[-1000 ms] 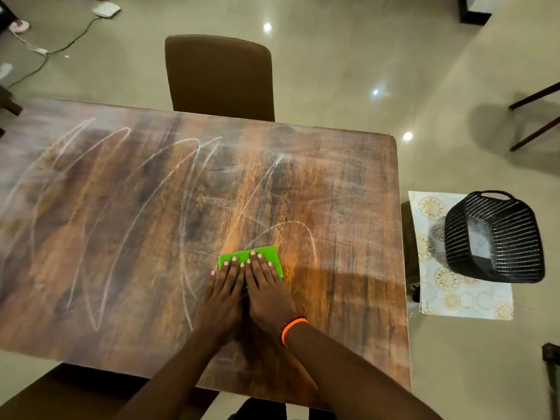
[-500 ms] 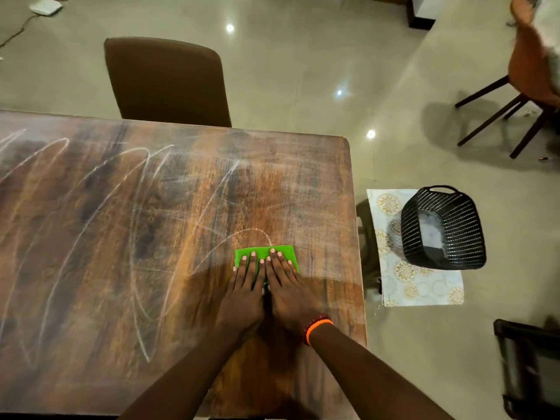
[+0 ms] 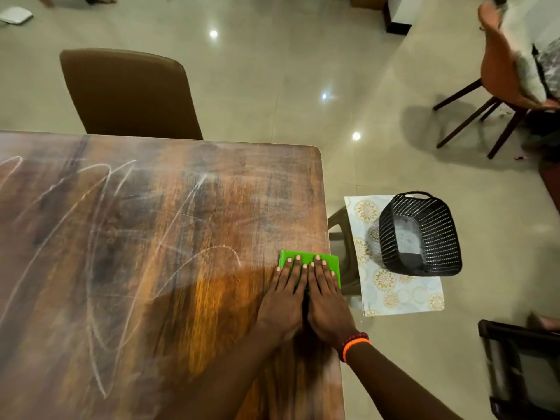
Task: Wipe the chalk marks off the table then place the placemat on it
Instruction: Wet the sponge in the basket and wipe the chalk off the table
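A green cloth (image 3: 327,259) lies flat at the right edge of the wooden table (image 3: 212,207). My left hand (image 3: 285,301) and my right hand (image 3: 325,301) press side by side on it, fingers flat and extended. White chalk marks (image 3: 97,237) loop across the left and middle of the tabletop, with one arc (image 3: 218,248) just left of the cloth. A pale floral placemat (image 3: 394,292) lies on a low stool beside the table, partly under a black basket (image 3: 419,233).
A brown chair (image 3: 130,92) stands at the table's far side. An orange chair (image 3: 509,86) stands at the upper right. A dark frame (image 3: 521,368) sits at the lower right. The stool (image 3: 342,237) stands close to the table's right edge.
Both hands have slid the green cloth to the right across the table, from near the chalk arc to the right edge. The view has shifted right too.
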